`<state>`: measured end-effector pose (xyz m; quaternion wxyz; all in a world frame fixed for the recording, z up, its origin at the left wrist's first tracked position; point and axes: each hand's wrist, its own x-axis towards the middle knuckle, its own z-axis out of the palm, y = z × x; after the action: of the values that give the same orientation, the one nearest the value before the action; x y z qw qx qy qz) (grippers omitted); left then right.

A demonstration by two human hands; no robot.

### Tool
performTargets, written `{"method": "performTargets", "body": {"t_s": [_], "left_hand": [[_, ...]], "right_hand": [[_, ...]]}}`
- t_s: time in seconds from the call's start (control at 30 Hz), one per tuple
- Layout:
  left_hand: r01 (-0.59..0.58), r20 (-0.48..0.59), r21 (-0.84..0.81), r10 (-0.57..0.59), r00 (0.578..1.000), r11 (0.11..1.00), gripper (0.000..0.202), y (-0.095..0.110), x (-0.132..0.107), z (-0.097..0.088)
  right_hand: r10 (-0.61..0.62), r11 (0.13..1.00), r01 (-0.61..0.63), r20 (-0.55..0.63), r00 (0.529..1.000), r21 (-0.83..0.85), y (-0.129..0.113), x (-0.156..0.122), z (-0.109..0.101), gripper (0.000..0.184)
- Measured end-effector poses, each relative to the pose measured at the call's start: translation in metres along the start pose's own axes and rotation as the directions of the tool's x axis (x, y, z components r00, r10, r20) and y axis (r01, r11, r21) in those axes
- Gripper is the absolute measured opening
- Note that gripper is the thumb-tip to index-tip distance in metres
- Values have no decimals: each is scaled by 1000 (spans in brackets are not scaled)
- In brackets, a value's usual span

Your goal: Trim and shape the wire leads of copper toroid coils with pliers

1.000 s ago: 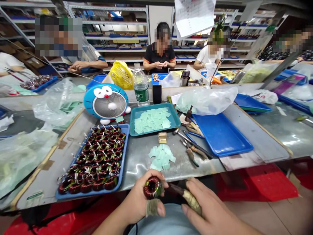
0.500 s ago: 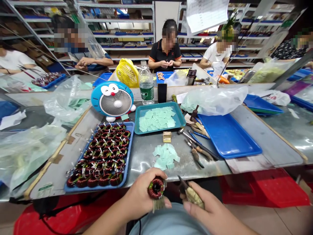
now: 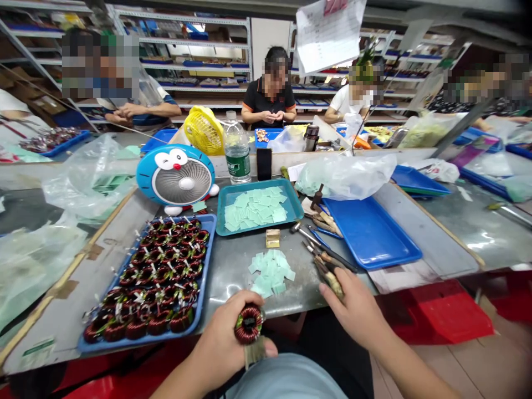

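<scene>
My left hand (image 3: 226, 338) is closed around a toroidal coil (image 3: 249, 323) of dark red copper wire, its round face toward me. A flat brownish piece (image 3: 254, 352) sticks out below the coil, near my thumb. At the bench edge my right hand (image 3: 355, 302) has thumb and fingers around the tan wrapped handle of a dark-tipped hand tool (image 3: 333, 282). It lies beside the pliers (image 3: 320, 260); its kind is partly hidden. A small heap of pale green paper pieces (image 3: 272, 271) lies ahead of my hands.
On the left, a blue tray (image 3: 210, 227) carries rows of similar coils. A teal tray (image 3: 297, 208) bears more green pieces, with a small wooden block (image 3: 273, 238) before it. To the right lies a blue tray (image 3: 374, 233). A fan (image 3: 177, 177) and bottle (image 3: 236, 152) stand behind; co-workers sit opposite.
My right hand has moved forward from above my lap to the tools on the bench, carrying the wrapped-handle tool there. My left hand still holds the coil. The view has shifted right.
</scene>
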<state>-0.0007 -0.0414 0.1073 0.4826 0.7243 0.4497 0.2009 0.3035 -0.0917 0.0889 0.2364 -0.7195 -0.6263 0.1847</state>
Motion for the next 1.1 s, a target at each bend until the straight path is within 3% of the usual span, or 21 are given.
{"method": "performTargets", "body": {"t_s": [0.1, 0.23, 0.4, 0.7, 0.93, 1.0, 1.1], "left_hand": [[84, 7, -112, -83, 996, 990, 68, -1, -1, 1], [90, 46, -467, -77, 996, 880, 75, -3, -6, 9], [54, 2, -663, -71, 997, 747, 87, -8, -11, 19], [100, 27, -697, -114, 993, 710, 88, -9, -13, 21], [70, 1, -684, -95, 995, 726, 87, -8, -17, 26], [65, 10, -650, -77, 997, 757, 80, -4, -18, 23], [61, 29, -441, -53, 998, 896, 56, 8, -21, 13]], "right_hand": [[-138, 988, 141, 50, 989, -63, -9, 7, -10, 23], [-397, 906, 415, 179, 900, -76, -47, -16, -7, 12], [-488, 856, 507, 164, 857, -105, -74, -24, -2, 4], [-539, 799, 552, 125, 833, -237, -78, -19, -3, 3], [-574, 741, 573, 114, 811, -350, -81, -20, 0, 3], [-584, 725, 587, 132, 801, -359, -81, -18, -5, 5], [-614, 674, 645, 211, 760, -361, -83, -16, -23, 8]]}}
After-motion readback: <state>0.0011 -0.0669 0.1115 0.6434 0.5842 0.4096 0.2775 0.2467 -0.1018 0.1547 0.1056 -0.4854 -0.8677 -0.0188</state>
